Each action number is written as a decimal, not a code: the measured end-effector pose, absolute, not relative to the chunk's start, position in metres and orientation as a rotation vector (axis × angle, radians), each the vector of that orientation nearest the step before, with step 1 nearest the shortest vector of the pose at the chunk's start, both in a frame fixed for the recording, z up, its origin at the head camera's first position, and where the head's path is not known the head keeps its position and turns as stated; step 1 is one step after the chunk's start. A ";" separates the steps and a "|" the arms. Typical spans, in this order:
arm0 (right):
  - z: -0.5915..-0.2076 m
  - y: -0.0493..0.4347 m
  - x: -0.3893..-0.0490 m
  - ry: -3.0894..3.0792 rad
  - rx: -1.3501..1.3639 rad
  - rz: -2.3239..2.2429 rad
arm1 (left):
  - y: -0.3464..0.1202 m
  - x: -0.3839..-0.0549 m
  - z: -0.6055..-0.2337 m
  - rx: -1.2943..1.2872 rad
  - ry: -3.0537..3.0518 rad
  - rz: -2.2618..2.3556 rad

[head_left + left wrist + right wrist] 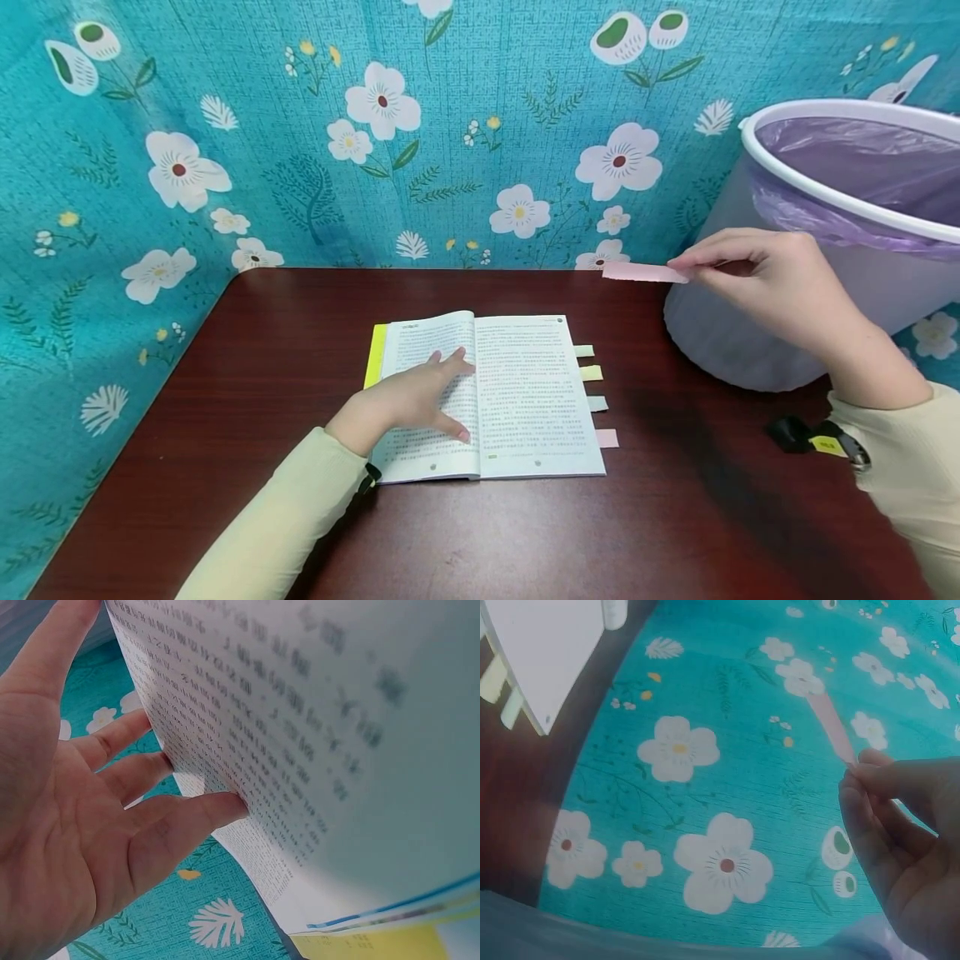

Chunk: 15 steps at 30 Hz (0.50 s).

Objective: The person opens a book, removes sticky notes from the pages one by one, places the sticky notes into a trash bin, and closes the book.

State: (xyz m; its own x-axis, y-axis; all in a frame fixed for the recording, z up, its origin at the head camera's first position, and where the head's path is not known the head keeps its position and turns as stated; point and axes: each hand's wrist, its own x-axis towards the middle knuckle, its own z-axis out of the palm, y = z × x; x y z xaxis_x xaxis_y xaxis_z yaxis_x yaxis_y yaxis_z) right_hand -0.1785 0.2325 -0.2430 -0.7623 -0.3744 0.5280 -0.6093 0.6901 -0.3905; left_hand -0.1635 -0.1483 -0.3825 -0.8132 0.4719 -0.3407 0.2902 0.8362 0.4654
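An open book [525,400] lies on the dark table, printed pages up. My left hand [412,396] rests on its left page with fingers and thumb spread; in the left wrist view the fingertips press on the page [247,750]. At the upper right, my right hand [772,287] pinches one end of a pink paper strip [643,272] between thumb and fingers, raised above the table. The strip [831,727] sticks out from the fingertips in the right wrist view. Several coloured tabs, among them a pink tab [607,438] and a yellow tab [592,373], stick out along the book's right edge.
A grey bin [720,333] with a purple liner [810,212] stands at the right, close behind my right hand. Behind the table [300,333] hangs a teal flowered cloth [465,150]. A yellow cover flap [375,354] shows at the book's left edge.
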 end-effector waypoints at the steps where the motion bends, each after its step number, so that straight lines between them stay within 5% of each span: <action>1: -0.241 0.233 -0.178 -2.487 0.760 0.784 | -0.148 -0.164 -0.382 0.563 2.565 0.551; 15: -0.213 0.242 -0.161 -2.388 0.678 0.781 | -0.148 -0.164 -0.382 0.570 2.566 0.539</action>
State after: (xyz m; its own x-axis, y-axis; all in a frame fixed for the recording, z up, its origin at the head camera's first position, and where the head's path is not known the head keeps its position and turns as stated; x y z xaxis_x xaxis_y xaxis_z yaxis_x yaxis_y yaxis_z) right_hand -0.1612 0.2424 -0.2129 -0.7317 -0.2904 0.6167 -0.5986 0.7065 -0.3776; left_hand -0.1639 -0.1483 -0.3821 -0.8114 0.4741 -0.3419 0.2965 0.8378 0.4584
